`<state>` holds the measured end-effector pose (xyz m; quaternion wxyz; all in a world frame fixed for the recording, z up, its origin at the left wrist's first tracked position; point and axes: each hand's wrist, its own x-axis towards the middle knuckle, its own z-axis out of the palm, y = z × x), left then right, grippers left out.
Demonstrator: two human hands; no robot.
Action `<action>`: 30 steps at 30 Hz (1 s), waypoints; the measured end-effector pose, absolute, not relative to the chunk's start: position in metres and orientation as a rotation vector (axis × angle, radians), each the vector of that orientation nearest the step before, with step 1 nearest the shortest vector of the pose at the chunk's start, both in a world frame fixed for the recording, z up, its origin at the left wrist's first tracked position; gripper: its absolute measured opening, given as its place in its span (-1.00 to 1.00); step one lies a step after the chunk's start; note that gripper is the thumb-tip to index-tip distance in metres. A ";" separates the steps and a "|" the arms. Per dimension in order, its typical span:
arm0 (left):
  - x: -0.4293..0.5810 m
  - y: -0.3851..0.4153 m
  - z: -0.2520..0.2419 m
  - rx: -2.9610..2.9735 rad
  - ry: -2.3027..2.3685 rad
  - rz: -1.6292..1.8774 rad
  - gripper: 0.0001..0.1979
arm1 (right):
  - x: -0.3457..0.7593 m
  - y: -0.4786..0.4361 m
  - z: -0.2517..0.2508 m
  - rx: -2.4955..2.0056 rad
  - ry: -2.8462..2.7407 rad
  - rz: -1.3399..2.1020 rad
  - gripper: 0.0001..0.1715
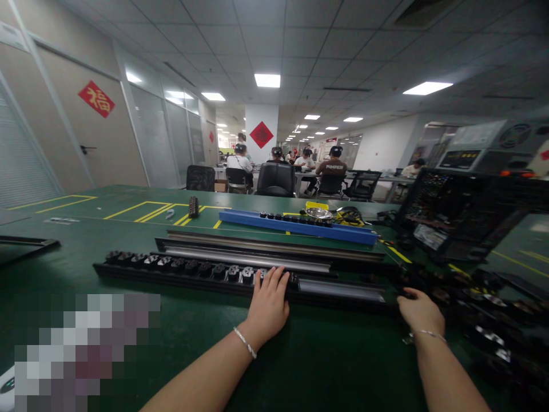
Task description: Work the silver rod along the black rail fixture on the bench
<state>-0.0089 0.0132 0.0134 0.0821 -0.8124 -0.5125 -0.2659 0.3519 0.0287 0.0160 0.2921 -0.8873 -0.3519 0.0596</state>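
"As you look along that near black rail (pixel 193 282), what can you count, left to right?"

"Some eleven small dark and silvery blocks (pixel 233 272) sitting in it, as far as the left hand (pixel 269 297); the fingers may hide more. Behind the rail stand one ribbed block (pixel 194 207), two bare strips (pixel 249 259) and one blue rail (pixel 300 228). Off its right end, one open black case (pixel 467 212) and a heap of dark parts (pixel 493 335), too jumbled to count."

"And the room?"

"Under the rail, a green table (pixel 343 360) marked with yellow tape (pixel 400 254). Well beyond it: a door (pixel 64 114) at left, then a white pillar (pixel 261 113), each with a red diamond, and five chairs (pixel 275 179) with people (pixel 337 166) near them."

"How do the hands sit?"

"Left one palm down over the rail's blocks, fingers outstretched; the row runs to its left, a bare silvery stretch to its right. The right hand (pixel 420 312) is just by the rail's right end, fingers curled. Whether it pinches anything, I can't tell."
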 end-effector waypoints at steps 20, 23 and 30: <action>-0.010 0.014 0.012 -2.429 -1.533 -0.786 -0.43 | 0.381 0.018 0.007 -2.516 -0.814 0.099 -0.43; -0.010 0.014 0.012 -2.429 -1.538 -0.782 -0.43 | 0.376 0.014 0.007 -2.529 -0.782 -0.003 -0.46; -0.010 0.014 0.012 -2.429 -1.523 -0.794 -0.42 | 0.342 0.015 0.022 -2.197 -0.942 -0.477 -0.57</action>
